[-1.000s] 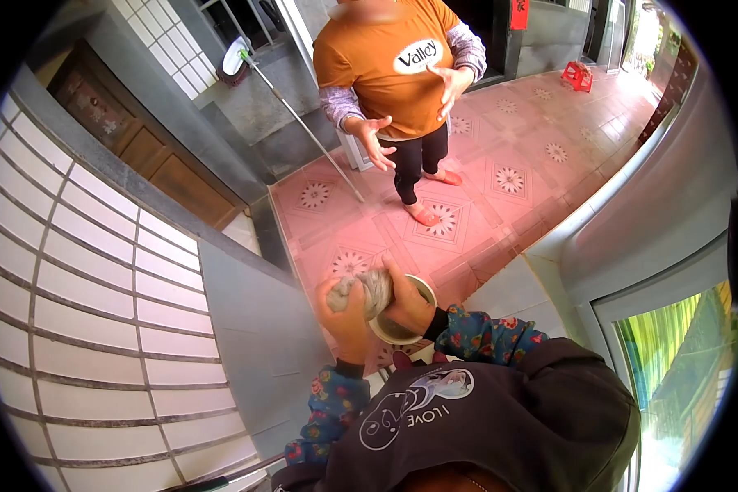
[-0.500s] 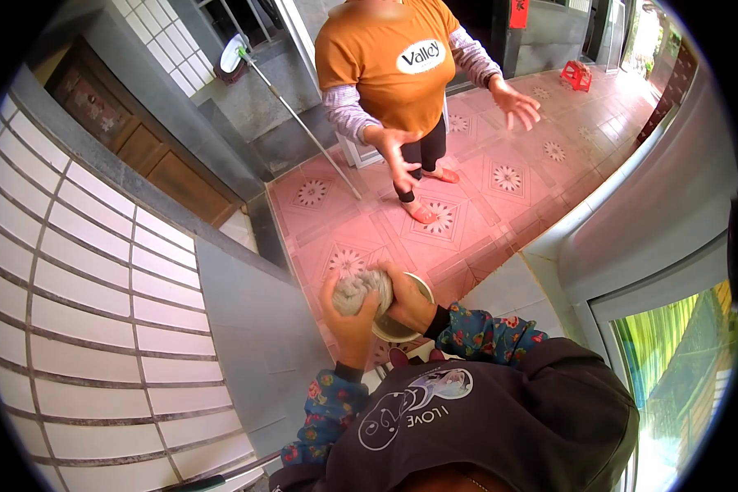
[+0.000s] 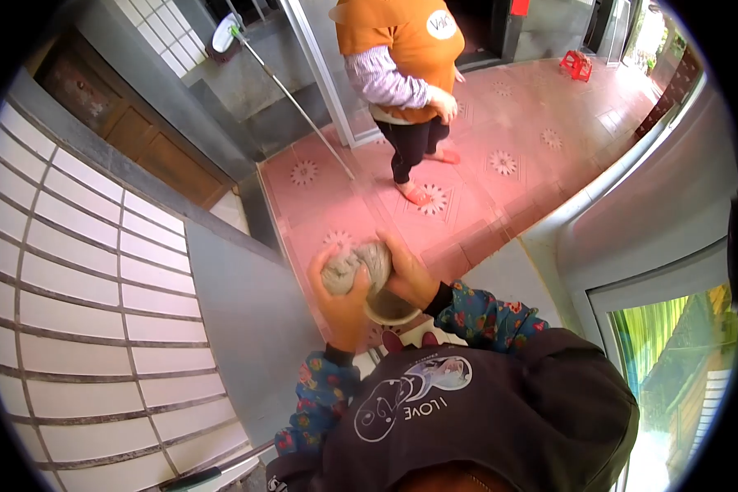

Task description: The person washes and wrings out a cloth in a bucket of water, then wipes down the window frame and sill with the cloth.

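Note:
A wadded greyish cloth (image 3: 357, 269), bunched into a thick lump, is held in front of my body. My left hand (image 3: 337, 305) wraps its near left side, thumb pressed across it. On the right side my right hand (image 3: 410, 279) closes against the same lump, and its fingertips show at the top. Just below the hands is a pale round bucket (image 3: 383, 317), partly hidden by them; its contents are too unclear to make out.
A person in an orange shirt (image 3: 410, 74) stands ahead on the pink patterned tile floor (image 3: 467, 205). A long-handled mop (image 3: 295, 107) leans at the back wall. A tiled wall (image 3: 90, 295) is at left, a red stool (image 3: 576, 66) far right, and a window (image 3: 672, 361) near right.
The cloth and both my hands sit slightly higher and to the left in view. The other person has lowered their spread hands and turned to the side.

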The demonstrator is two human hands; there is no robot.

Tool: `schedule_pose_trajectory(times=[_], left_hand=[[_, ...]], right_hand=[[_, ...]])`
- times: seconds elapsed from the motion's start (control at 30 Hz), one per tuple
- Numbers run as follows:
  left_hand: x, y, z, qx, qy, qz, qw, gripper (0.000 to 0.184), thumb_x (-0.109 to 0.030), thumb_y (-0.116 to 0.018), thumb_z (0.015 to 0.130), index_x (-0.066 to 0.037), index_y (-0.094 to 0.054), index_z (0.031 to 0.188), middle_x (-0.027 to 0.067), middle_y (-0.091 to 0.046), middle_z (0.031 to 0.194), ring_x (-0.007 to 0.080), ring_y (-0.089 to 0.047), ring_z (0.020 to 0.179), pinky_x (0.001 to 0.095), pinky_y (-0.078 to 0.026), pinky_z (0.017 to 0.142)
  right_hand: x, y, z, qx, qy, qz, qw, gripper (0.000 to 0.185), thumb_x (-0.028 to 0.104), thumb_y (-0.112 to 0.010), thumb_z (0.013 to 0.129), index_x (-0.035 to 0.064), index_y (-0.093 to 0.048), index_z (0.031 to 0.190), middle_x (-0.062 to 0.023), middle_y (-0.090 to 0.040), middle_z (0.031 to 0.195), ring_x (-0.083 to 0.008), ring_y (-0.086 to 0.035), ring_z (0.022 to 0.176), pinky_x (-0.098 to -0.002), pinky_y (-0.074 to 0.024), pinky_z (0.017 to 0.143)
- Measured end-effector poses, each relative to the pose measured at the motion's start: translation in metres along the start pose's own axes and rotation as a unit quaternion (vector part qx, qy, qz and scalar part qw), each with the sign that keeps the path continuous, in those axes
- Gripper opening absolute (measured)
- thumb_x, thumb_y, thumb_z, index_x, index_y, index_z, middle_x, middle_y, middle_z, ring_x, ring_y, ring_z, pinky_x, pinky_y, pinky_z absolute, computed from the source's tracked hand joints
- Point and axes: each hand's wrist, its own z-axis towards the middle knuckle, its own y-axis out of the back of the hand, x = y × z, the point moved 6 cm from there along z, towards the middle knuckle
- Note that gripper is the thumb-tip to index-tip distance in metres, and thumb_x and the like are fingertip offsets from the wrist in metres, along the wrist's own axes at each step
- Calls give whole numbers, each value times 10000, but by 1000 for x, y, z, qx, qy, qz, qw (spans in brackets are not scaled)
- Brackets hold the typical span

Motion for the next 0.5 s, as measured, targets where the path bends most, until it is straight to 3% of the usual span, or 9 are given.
schedule_pose_trajectory(times=[0.03, 0.1, 0.13, 0.17, 0.2, 0.3, 0.4, 0.5], left_hand=[[1, 2, 2, 3, 11, -6, 1000, 571, -23, -715, 728, -6, -462, 1240, 126, -551, 1186, 222, -531, 1091, 352, -419, 974], [9, 4, 8, 22, 6, -3, 1000, 615, -4, -707, 730, -3, -421, 1274, 156, -526, 1247, 231, -526, 1120, 358, -422, 989], [13, 5, 6, 20, 21, -43, 999, 620, -1, -708, 730, -3, -418, 1277, 163, -525, 1254, 232, -525, 1128, 359, -425, 990], [16, 4, 8, 15, 30, -85, 996, 624, 1, -708, 730, -2, -415, 1281, 171, -524, 1261, 234, -524, 1136, 360, -427, 991], [19, 3, 10, 9, 34, -130, 991, 629, 4, -709, 730, -2, -412, 1284, 178, -523, 1269, 235, -523, 1143, 361, -429, 992], [28, 3, 10, 23, 44, -154, 987, 637, 12, -707, 733, 2, -404, 1293, 184, -535, 1264, 239, -524, 1151, 362, -437, 988], [31, 4, 9, 72, 28, -83, 994, 597, 22, -706, 733, 3, -440, 1267, 169, -566, 1232, 234, -545, 1133, 365, -443, 981], [21, -2, 7, 109, 11, -40, 993, 492, -33, -733, 721, -5, -544, 1174, 146, -589, 1174, 240, -586, 1080, 358, -463, 954]], right_hand=[[9, -3, 0, 13, 55, -142, 988, 472, 81, -628, 889, 37, -440, 1320, -119, -543, 1240, -179, -551, 1112, -331, -451, 975], [16, -7, 1, 17, 105, -267, 958, 484, 135, -623, 904, 40, -426, 1336, -105, -539, 1241, -177, -540, 1132, -329, -454, 974], [6, -5, 1, -4, 36, -201, 979, 492, 162, -621, 911, 41, -419, 1344, -98, -537, 1242, -176, -535, 1142, -328, -456, 974], [-12, -7, 10, -38, -164, 55, 984, 358, 258, -586, 929, 45, -512, 1207, -96, -586, 1121, -181, -572, 1057, -328, -477, 928], [-27, -9, 10, -176, -321, 308, 878, 334, 355, -551, 947, 49, -605, 1071, -94, -635, 1000, -186, -609, 973, -327, -499, 883], [-40, -3, 11, -185, -344, 299, 871, 295, 342, -558, 947, 53, -605, 985, -78, -645, 938, -184, -629, 888, -332, -519, 834], [-44, -3, 9, -165, -358, 300, 869, 282, 332, -537, 958, 57, -596, 978, -80, -648, 931, -184, -634, 875, -336, -524, 817], [-55, 8, 9, -132, -378, 259, 879, 266, 315, -511, 972, 60, -586, 993, -80, -653, 936, -188, -640, 862, -331, -522, 811]])
